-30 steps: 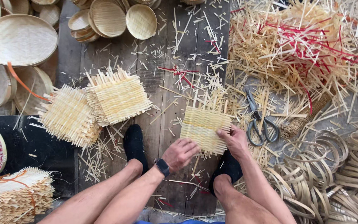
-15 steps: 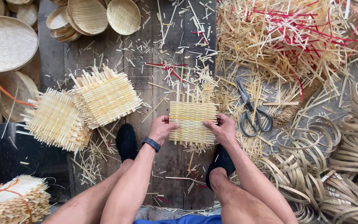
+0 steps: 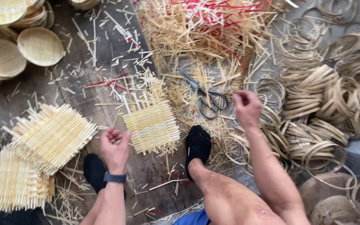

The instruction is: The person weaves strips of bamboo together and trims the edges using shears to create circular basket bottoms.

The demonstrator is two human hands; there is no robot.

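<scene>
Beside woven mat, left hand open, empty; right hand loosely curled near scissors.

Bare floor opens left of the woven mat; scissors, strip pile and stacked rings crowd the right.

A single head-worn camera looks steeply down from above the seated person, close over the knees and forearms. It faces the wooden floor ahead, with the person's body entering from 6 o'clock and the floor stretching away toward 12 o'clock.
</scene>
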